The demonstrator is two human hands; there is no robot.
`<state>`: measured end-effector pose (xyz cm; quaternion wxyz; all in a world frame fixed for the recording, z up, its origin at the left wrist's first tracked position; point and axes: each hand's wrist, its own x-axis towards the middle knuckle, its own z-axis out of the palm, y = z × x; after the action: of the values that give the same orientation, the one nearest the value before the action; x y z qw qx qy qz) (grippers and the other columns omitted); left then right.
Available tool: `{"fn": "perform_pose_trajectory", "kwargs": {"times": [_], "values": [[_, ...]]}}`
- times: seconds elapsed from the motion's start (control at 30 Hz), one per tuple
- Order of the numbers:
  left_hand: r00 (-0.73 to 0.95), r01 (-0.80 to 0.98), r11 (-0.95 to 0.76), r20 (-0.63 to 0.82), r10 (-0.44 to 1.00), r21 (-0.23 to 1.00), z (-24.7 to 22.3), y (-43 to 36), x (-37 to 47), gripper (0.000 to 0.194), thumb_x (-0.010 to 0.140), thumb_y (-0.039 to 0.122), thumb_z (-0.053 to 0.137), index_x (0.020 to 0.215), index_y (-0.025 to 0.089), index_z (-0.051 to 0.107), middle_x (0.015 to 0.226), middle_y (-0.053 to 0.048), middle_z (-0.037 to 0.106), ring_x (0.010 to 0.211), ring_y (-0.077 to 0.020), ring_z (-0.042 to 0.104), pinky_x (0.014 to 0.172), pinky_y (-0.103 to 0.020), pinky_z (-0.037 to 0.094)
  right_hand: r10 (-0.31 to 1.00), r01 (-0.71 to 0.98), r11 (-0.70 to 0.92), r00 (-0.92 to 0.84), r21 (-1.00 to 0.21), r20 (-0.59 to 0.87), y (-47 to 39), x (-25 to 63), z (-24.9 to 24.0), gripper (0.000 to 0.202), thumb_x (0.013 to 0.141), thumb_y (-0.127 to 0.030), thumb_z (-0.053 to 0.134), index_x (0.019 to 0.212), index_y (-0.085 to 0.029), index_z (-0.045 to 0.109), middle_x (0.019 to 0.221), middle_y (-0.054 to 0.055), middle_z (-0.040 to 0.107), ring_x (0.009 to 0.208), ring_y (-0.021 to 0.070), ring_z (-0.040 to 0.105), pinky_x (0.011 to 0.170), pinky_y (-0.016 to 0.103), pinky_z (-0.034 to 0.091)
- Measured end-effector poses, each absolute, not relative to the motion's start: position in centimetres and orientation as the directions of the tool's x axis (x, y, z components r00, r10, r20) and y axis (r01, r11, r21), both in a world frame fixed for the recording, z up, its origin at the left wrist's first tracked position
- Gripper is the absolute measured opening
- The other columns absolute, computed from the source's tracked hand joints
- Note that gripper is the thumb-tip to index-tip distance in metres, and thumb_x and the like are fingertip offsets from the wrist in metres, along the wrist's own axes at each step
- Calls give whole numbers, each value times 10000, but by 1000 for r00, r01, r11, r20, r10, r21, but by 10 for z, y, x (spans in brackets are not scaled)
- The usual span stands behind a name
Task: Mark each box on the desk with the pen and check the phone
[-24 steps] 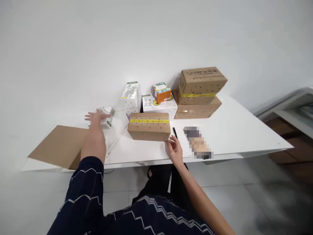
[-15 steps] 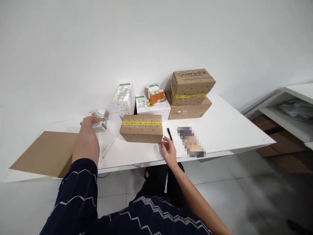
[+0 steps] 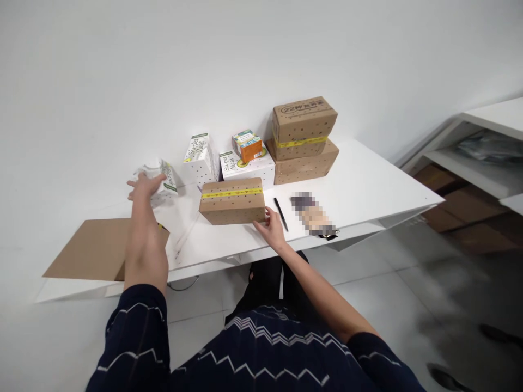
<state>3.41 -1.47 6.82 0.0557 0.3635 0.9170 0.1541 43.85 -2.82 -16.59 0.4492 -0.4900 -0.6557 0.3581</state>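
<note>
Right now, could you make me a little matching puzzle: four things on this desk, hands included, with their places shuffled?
Things
1. Black pen
2. Small orange-fronted box
3. Left hand
4. Brown box marked 22

Places
A. Stacked on another brown box
B. Between the right hand and the pixelated patch
C. On top of a white Super Meal box
D. At the white box furthest left

Right pairs: 1-B, 2-C, 3-D, 4-A

Left hand (image 3: 146, 187) on small white box (image 3: 166, 173) — fingers spread.
</note>
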Motion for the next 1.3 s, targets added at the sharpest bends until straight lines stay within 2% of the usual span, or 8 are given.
{"fn": "perform_pose_trajectory", "kwargs": {"times": [0.2,0.47,0.6,0.77,0.9,1.1,1.2,1.3], "values": [[-727,680,517,384,569,521,129,-74,84,1054,700,747,645,1509,204,242,1552,-132,212,1302,-487,430,1104,-697,251,974,520,222,-161,-825,160,-16,416,-141,690,823,-450,663,1422,-198,431,1180,161,535,1081,335,559,845,457,511],[-223,934,-20,627,747,357,129,-176,192,1045,609,678,720,1521,429,276,1478,-11,304,1438,-382,264,1072,-507,475,971,480,227,-182,-847,157,-3,407,-139,700,782,-412,712,1402,-196,471,1135,147,549,1029,312,556,861,449,489],[61,953,-188,457,888,239,89,-181,238,1144,540,631,805,1529,379,287,1497,-68,271,1412,-427,275,1151,-601,305,982,257,188,-71,-948,175,-18,433,-138,637,776,-430,681,1348,-191,529,1184,146,559,952,254,588,841,413,502],[404,895,-404,43,914,190,19,-156,274,1062,526,593,821,1480,374,409,1469,-146,370,1299,-465,355,1035,-655,324,979,-157,-201,-16,-967,-201,-65,488,-133,512,828,-615,527,1055,-170,639,838,48,659,608,143,570,566,293,467],[498,863,-466,-163,852,196,-23,-126,289,1055,536,569,828,1485,368,414,1516,-144,360,1300,-521,332,1027,-669,304,960,-149,-280,-59,-948,-274,-101,518,-136,558,851,-678,487,953,-163,674,832,65,682,653,165,602,551,283,464],[299,890,-282,9,954,358,-55,-127,273,881,656,693,741,1431,352,495,1575,-95,341,1455,-501,153,1143,-689,118,984,78,-133,-107,-988,-141,-121,521,-142,526,875,-620,512,1163,-208,667,1149,94,671,974,240,619,784,363,530],[-157,747,-30,220,963,664,-84,-157,264,619,840,647,579,1332,272,586,1444,-128,495,1375,-360,405,1135,-554,308,985,88,-116,-117,-989,-126,-122,518,-142,475,863,-576,560,1155,-220,676,1117,79,671,921,220,617,820,371,524],[-615,237,189,-3,789,953,-119,-189,267,519,898,614,493,1222,230,623,1177,-131,653,1058,-258,648,918,-436,524,979,48,-139,-146,-989,-145,-121,516,-138,454,871,-556,553,1148,-220,681,1094,71,670,867,203,609,773,351,535]]}}
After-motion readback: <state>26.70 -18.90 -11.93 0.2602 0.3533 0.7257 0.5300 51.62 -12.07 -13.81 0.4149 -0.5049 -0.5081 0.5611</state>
